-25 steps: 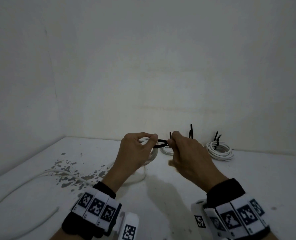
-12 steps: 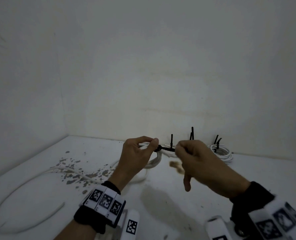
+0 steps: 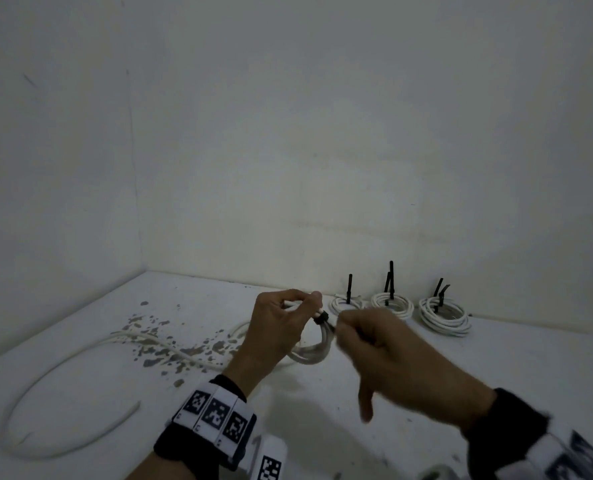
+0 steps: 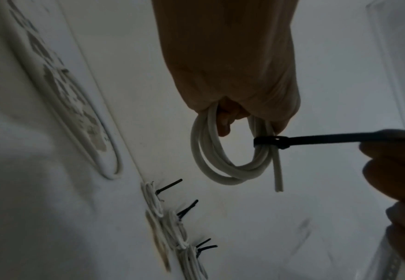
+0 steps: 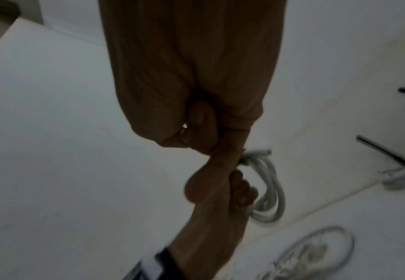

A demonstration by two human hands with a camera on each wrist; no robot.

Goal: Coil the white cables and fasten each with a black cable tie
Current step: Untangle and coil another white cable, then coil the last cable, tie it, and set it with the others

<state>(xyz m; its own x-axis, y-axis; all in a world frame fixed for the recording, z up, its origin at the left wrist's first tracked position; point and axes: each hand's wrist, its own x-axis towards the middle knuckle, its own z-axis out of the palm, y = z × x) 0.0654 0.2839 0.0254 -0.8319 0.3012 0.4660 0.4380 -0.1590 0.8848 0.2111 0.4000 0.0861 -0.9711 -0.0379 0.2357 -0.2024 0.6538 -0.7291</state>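
Observation:
My left hand (image 3: 281, 323) holds a small coil of white cable (image 3: 317, 351) above the table, gripping its top; the coil (image 4: 223, 166) hangs below the fingers in the left wrist view. A black cable tie (image 4: 268, 141) is cinched tight round the coil's strands, one cable end sticking out below it. My right hand (image 3: 381, 337) pinches the tie's tail (image 4: 340, 137) and holds it taut to the right. In the right wrist view the coil (image 5: 268, 187) shows behind the left hand (image 5: 220, 189); the tie is hidden there.
Three tied white coils (image 3: 347, 303) (image 3: 392, 304) (image 3: 444, 315) with black tie tails sticking up lie along the back wall. A long loose white cable (image 3: 63, 368) snakes over the table's left side, across a patch of chipped paint (image 3: 170, 341).
The tie's wide loop has been drawn tight round the coil. My right hand has pulled the tail rightward and slightly down.

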